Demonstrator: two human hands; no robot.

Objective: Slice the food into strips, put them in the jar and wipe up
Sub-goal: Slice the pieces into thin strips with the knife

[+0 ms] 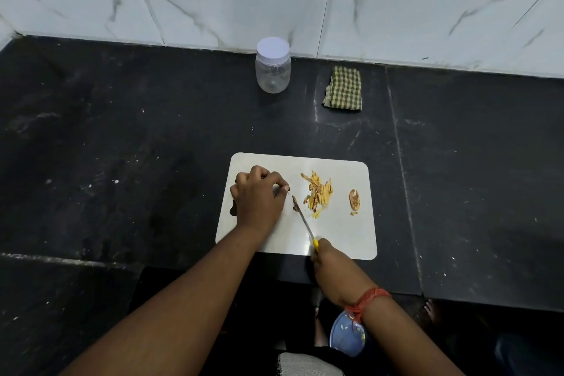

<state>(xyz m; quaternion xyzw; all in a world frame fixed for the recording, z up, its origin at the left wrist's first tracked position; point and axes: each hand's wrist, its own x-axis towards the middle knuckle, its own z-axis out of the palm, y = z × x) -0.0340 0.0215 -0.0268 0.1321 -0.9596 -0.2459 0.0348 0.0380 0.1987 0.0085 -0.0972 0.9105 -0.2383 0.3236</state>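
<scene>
Black counter (122, 162) — left hand (258, 195) pinches food, right hand (325, 256) grips knife (303, 218) — no writing legible.

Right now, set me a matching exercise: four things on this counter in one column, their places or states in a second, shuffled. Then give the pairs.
Things:
1. jar
2. checked cloth
3. knife
4. cut strips

Places or states:
A. folded, by the wall, right of the jar
B. piled in the middle of the white cutting board
C. lid on, near the wall
D. held by the right hand, tip on the board

Pairs: 1-C, 2-A, 3-D, 4-B
</scene>
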